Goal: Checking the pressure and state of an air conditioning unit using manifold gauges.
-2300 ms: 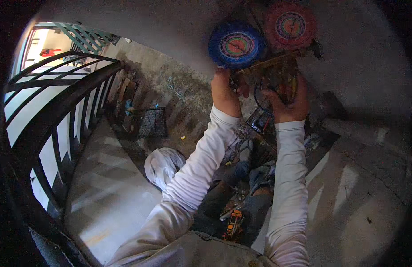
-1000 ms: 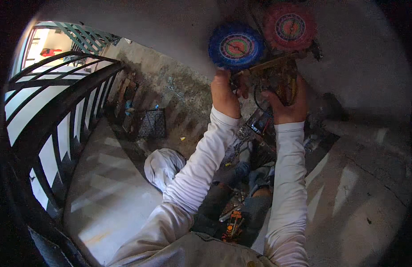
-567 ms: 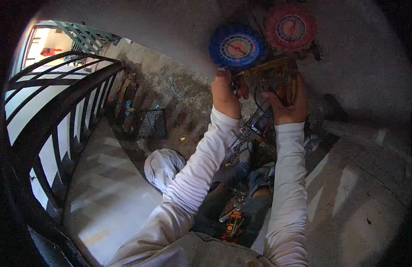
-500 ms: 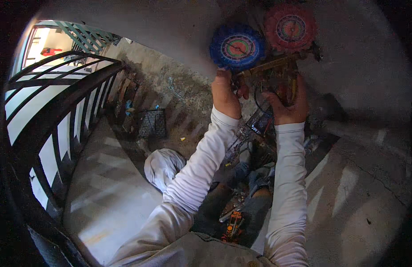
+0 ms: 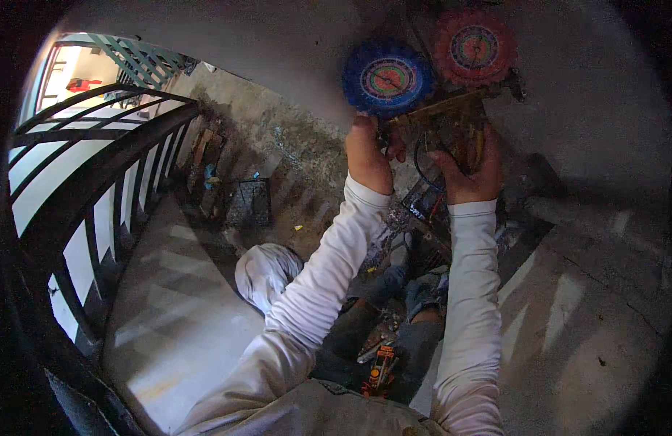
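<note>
Up at the wall I hold a manifold gauge set with a yellowish brass body [image 5: 445, 109]. A blue-rimmed gauge [image 5: 388, 77] sits at its left, and a red-rimmed gauge [image 5: 475, 48] at its right, slightly higher. My left hand [image 5: 369, 156] is closed at the left end of the body, just beneath the blue gauge; its fingertips are partly hidden. Below the red gauge, my right hand [image 5: 472, 176] wraps the right part of the brass body, its thumb toward the middle. A thin dark hose [image 5: 422, 171] curves down between both hands.
A dark curved metal railing [image 5: 96, 174] runs along the left. On the dirty floor stand a dark mesh basket [image 5: 249, 202] and a pale cloth bundle [image 5: 267, 272]. An orange-and-black tool [image 5: 379, 372] lies between my legs. The wall [image 5: 583, 94] rises close ahead.
</note>
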Tool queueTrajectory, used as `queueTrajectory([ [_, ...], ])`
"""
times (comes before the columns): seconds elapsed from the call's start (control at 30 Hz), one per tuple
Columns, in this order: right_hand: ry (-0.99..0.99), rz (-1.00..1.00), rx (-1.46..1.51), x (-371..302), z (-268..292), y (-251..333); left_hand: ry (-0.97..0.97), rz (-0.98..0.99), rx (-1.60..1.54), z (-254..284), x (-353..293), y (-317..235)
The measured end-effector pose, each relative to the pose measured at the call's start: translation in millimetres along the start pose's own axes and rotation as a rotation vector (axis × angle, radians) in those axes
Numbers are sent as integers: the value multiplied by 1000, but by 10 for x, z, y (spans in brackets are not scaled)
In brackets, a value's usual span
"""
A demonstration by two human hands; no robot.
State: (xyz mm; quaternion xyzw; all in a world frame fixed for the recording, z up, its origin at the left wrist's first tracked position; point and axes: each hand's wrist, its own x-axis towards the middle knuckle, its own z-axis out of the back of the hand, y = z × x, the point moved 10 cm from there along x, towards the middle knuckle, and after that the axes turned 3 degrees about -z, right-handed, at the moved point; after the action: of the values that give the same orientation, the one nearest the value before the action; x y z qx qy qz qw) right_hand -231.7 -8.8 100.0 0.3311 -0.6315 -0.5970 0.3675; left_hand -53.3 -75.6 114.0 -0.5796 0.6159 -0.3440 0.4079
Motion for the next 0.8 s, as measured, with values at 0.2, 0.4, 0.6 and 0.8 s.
queueTrajectory([
  [0.2,-30,43,-31,-54,-4,34,28,-48,48,18,-1,-25],
  [0.4,-4,-35,-74,-29,-6,-65,65,-118,78,0,0,-65],
  [0.6,-30,41,-104,-5,-7,93,49,-81,46,-17,13,-66],
  [0.8,8,1,-16,6,-11,52,30,-30,12,29,17,1],
])
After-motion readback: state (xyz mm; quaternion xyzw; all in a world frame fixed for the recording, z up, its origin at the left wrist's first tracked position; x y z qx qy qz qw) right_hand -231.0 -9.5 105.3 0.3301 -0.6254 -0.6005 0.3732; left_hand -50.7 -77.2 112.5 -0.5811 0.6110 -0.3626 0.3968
